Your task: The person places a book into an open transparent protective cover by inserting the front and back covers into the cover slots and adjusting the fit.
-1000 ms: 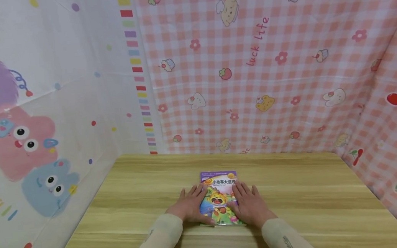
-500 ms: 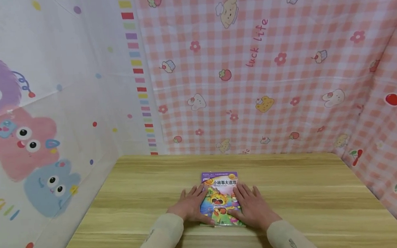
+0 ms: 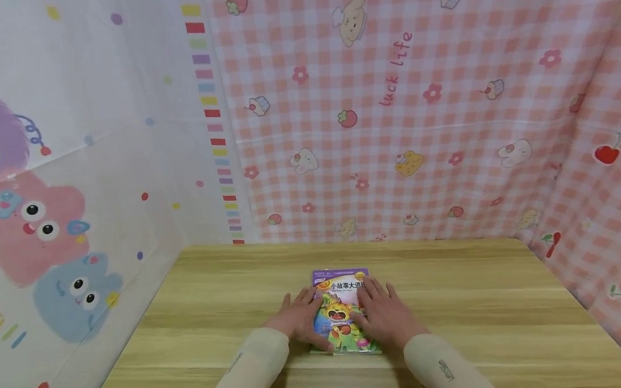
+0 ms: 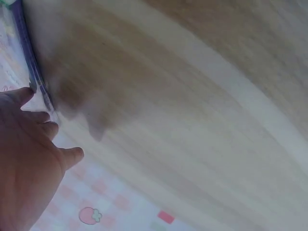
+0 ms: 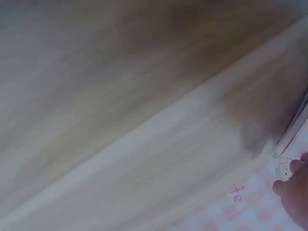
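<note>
A children's picture book (image 3: 340, 312) with a purple top band, Chinese title and a cartoon animal lies face up on the wooden table. My left hand (image 3: 299, 321) rests along its left edge, fingers stretched forward and thumb near the bottom corner. On the opposite side my right hand (image 3: 388, 313) lies on the cover's right part, covering the end of the title. The left wrist view shows the left hand (image 4: 29, 159) with fingertips at the book's edge (image 4: 36, 67). Only part of the right hand (image 5: 294, 192) shows in the right wrist view, beside the book's side (image 5: 294, 125).
The wooden table (image 3: 215, 297) extends around the book on all sides. Behind it hangs a pink checked cloth (image 3: 382, 141) with cartoon prints. A white cloth (image 3: 145, 151) with cartoon figures closes the left side, and more checked cloth (image 3: 610, 221) the right.
My right hand has shifted slightly left and farther onto the cover, hiding the title's last character. The left hand stays at the left edge. The head view has shifted slightly.
</note>
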A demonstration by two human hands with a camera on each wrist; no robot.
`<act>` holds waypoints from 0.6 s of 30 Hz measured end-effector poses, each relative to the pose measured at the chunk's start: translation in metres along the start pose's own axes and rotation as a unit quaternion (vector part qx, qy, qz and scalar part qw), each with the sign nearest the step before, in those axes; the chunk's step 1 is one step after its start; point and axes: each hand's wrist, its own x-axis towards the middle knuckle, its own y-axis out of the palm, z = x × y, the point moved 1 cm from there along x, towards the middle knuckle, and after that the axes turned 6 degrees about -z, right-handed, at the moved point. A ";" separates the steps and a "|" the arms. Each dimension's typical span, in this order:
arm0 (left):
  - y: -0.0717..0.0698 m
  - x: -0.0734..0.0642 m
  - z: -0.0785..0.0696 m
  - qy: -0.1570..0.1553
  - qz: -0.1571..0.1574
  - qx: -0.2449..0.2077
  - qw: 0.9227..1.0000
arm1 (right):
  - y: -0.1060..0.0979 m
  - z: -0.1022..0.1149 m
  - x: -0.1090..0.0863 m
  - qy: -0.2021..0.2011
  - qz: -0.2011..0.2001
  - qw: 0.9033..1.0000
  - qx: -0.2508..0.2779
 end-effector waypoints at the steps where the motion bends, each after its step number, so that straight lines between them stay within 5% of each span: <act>1: -0.001 0.000 0.000 0.000 -0.003 -0.002 1.000 | -0.001 0.003 0.003 0.004 0.004 1.000 0.010; 9: -0.005 0.000 0.008 -0.023 0.006 0.020 1.000 | 0.006 0.006 0.010 0.052 0.052 0.997 0.023; 18: -0.008 -0.003 0.005 -0.020 0.016 0.054 0.998 | 0.007 0.004 0.010 0.035 0.063 0.997 -0.024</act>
